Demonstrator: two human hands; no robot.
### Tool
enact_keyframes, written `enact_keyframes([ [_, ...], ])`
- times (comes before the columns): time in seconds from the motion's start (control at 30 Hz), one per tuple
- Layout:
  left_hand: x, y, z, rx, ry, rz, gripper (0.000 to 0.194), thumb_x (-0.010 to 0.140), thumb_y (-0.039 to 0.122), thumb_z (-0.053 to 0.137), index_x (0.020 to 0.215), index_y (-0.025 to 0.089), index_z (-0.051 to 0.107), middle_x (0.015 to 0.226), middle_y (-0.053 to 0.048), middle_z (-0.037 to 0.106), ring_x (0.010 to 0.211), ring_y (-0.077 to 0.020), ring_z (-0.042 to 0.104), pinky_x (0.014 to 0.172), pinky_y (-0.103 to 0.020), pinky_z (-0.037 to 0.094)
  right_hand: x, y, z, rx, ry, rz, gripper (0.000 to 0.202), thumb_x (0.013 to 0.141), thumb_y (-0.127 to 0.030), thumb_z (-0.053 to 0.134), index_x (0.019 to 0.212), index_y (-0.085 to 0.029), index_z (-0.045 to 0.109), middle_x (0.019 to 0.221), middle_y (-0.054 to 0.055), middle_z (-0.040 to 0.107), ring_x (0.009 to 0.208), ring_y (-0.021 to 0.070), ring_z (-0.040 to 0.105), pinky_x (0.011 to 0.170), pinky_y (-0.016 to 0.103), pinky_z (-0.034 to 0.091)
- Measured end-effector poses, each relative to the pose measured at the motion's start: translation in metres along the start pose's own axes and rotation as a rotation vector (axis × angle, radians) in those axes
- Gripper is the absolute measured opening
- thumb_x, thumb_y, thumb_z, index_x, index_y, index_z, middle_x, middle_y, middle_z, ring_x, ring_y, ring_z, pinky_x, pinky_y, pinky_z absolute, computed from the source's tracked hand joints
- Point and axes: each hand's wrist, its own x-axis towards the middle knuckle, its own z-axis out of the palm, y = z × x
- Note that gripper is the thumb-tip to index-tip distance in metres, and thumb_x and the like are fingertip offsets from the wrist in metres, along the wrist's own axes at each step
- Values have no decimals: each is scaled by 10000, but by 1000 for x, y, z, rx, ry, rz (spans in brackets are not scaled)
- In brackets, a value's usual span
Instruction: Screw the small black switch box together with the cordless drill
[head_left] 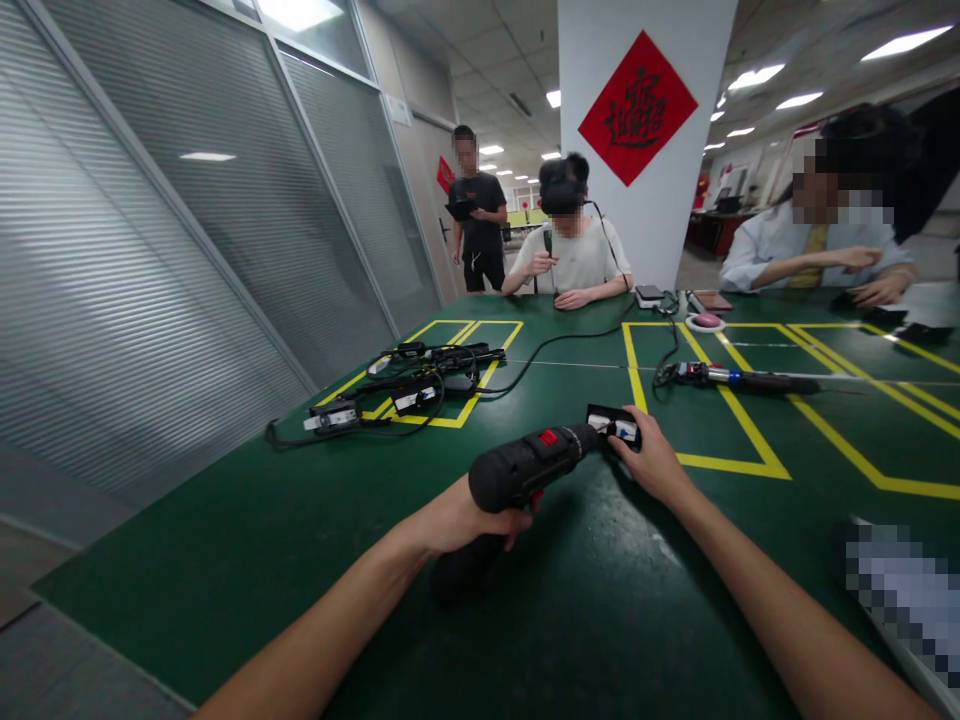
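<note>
A black cordless drill [529,466] with red parts is gripped in my left hand [472,518], its front end pointing right and slightly away. My right hand [646,452] pinches a small black case [615,426] with white parts inside, held tilted above the green table. The drill's tip meets or nearly meets the left side of this case; whether they touch is hard to tell.
Black devices with cables [431,385] lie on the green table [300,540] at the back left. A tool with a cable [739,378] lies back right, near a pink-and-white roll [705,322]. Two people sit across the table; another stands behind. A blurred pale object [911,590] is at right.
</note>
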Motion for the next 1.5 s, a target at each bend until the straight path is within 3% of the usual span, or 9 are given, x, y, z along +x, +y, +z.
enact_keyframes([
  [0.27,0,1,2,7,-4,3,444,742,208,727,1152,197,558,902,-5,578,618,-97,556,538,-247,494,0,1,1,-3,7,-5,534,843,-412,538,1328,-215,435,1306,133,507,1188,293,542,994,471,450],
  [1.13,-1,3,1,12,4,-25,338,730,220,732,1023,149,580,854,3,557,633,-102,559,556,-250,495,0,1,1,6,1,-6,529,840,-405,549,1319,-209,440,1279,130,517,1165,290,554,1016,464,434],
  [1.5,0,1,0,-16,-8,-23,398,732,220,734,1087,162,566,859,9,543,636,-97,547,563,-254,491,0,-2,0,-12,-14,17,559,843,-405,544,1336,-167,430,1297,147,505,1172,291,545,1008,440,443],
])
